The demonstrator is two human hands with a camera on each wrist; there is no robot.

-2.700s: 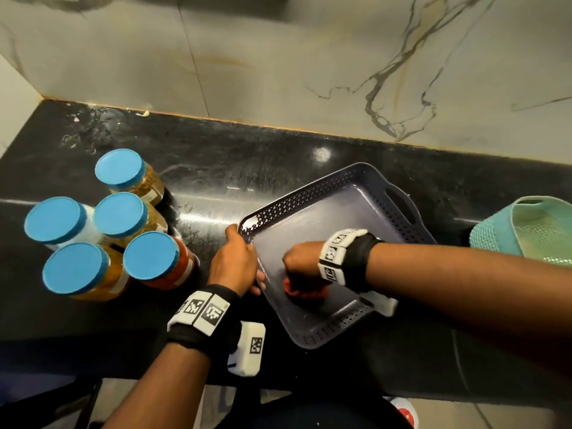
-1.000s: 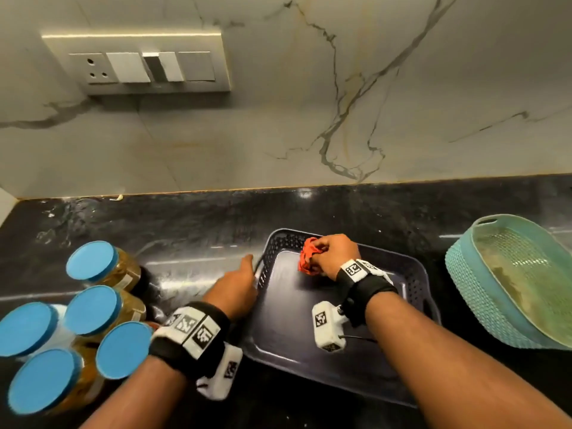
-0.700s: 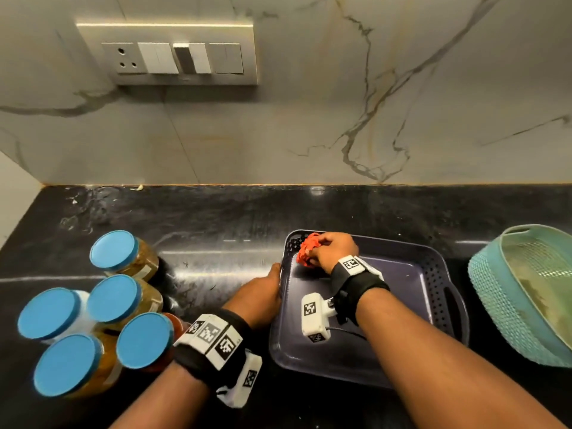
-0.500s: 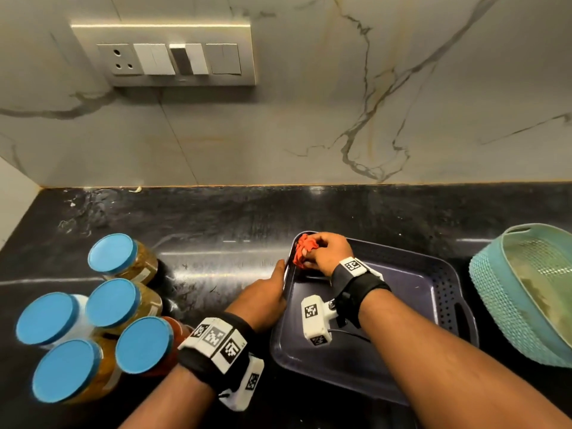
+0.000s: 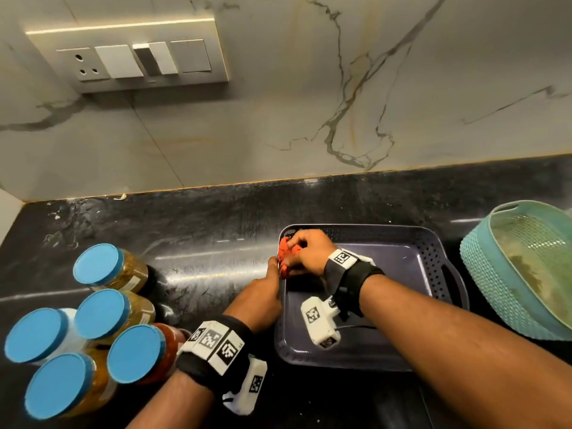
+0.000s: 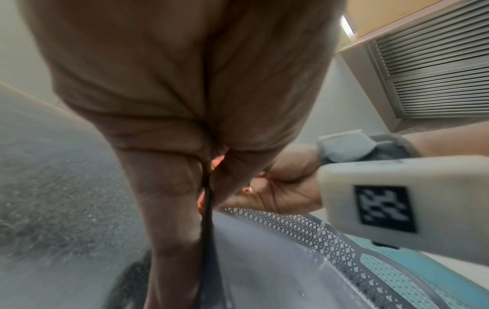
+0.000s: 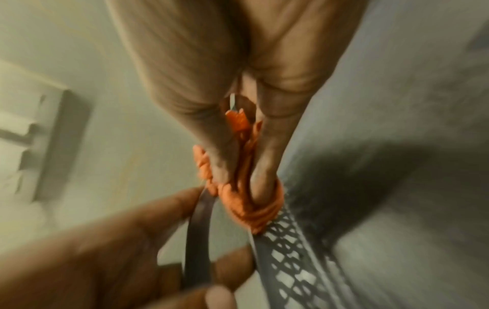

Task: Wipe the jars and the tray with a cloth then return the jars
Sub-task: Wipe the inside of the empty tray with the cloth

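A dark purple perforated tray [image 5: 402, 264] lies on the black counter [image 5: 201, 230]. My right hand [image 5: 305, 250] grips a crumpled orange-red cloth [image 5: 286, 255] and presses it over the tray's far left rim [image 7: 285, 240]. My left hand [image 5: 263, 297] pinches that left rim [image 6: 207, 209] just in front of the cloth, thumb inside and fingers outside. The cloth [image 7: 246, 200] bunches round the right fingers. Several jars with blue lids [image 5: 99, 314] stand grouped on the counter to the left, outside the tray.
A teal mesh basket [image 5: 523, 274] stands right of the tray. A marble wall with a switch panel [image 5: 130, 60] rises behind the counter. Bare counter lies between the jars and the tray.
The right hand left the tray's floor and now wipes its far left corner and rim, sliding a little nearer along it. The left hand shifted forward along the rim. The tray turned squarer to me.
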